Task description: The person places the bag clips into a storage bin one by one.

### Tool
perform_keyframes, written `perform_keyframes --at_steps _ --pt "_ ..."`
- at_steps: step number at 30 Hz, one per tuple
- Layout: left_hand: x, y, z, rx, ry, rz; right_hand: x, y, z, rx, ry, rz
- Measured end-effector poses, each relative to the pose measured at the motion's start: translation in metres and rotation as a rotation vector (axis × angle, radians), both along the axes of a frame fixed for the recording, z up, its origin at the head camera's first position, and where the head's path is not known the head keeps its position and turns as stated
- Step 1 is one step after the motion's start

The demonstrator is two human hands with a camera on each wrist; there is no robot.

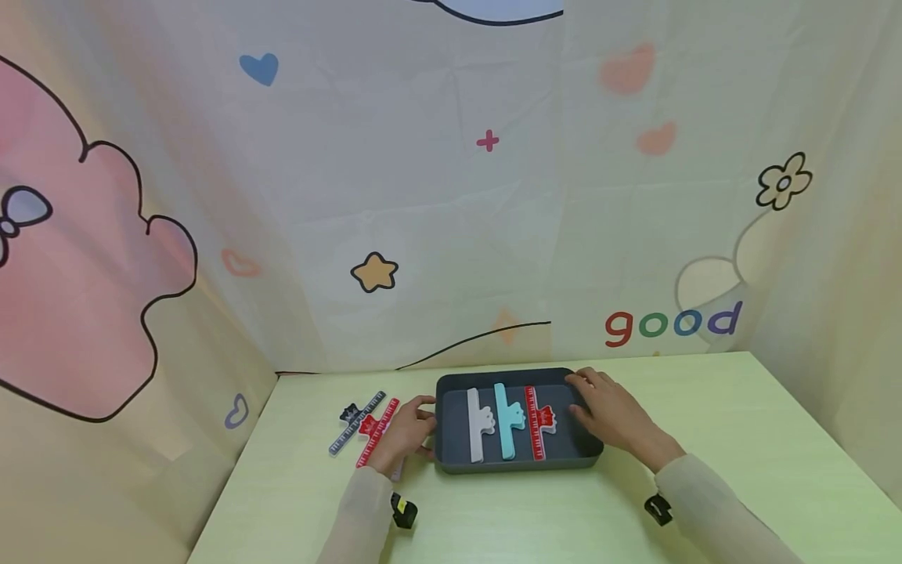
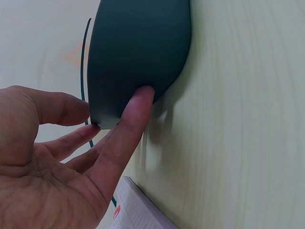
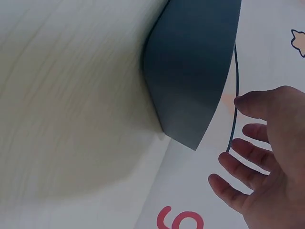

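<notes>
A dark grey tray (image 1: pixel 517 468) sits on the table with three ruler-shaped clips lying in it: a white clip (image 1: pixel 475 427), a turquoise clip (image 1: pixel 505 423) and a red clip (image 1: pixel 535 423). My left hand (image 1: pixel 405 431) is at the tray's left end; in the left wrist view its extended fingertips (image 2: pixel 143 95) touch the outer wall. Over the right end, my right hand (image 1: pixel 613 411) reaches to the rim. Its fingers (image 3: pixel 245 167) look spread and relaxed in the right wrist view, with nothing between them.
Left of the tray lie a dark blue clip (image 1: pixel 355 424) and another red clip (image 1: pixel 387 415), the latter partly behind my left hand. A pale printed object (image 2: pixel 136 210) shows below that hand. A patterned curtain (image 1: pixel 451 235) stands behind the table (image 1: pixel 740 470).
</notes>
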State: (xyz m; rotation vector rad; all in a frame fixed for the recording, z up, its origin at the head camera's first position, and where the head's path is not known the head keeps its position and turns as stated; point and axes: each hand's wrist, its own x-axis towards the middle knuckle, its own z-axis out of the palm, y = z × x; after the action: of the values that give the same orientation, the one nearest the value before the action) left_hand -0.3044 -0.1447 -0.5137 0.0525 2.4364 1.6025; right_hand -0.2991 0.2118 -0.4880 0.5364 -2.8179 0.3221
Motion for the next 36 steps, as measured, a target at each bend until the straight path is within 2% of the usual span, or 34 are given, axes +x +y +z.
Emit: perform_keyframes --at_steps 11,20,30,36 --pt "0.000 -0.001 -0.001 0.008 -0.002 -0.003 -0.002 0.010 -0.007 -0.156 -0.098 -0.037" --pt "0.001 -0.001 -0.001 -0.004 -0.008 -0.006 -0.006 0.010 -0.014 -0.371 -0.295 -0.075" --pt "0.000 -0.002 -0.001 0.000 -0.008 -0.010 -0.004 0.013 -0.017 -0.473 -0.375 -0.079" --pt "0.000 -0.002 -0.002 0.007 -0.002 -0.007 -0.002 0.016 -0.019 -0.515 -0.389 -0.065"
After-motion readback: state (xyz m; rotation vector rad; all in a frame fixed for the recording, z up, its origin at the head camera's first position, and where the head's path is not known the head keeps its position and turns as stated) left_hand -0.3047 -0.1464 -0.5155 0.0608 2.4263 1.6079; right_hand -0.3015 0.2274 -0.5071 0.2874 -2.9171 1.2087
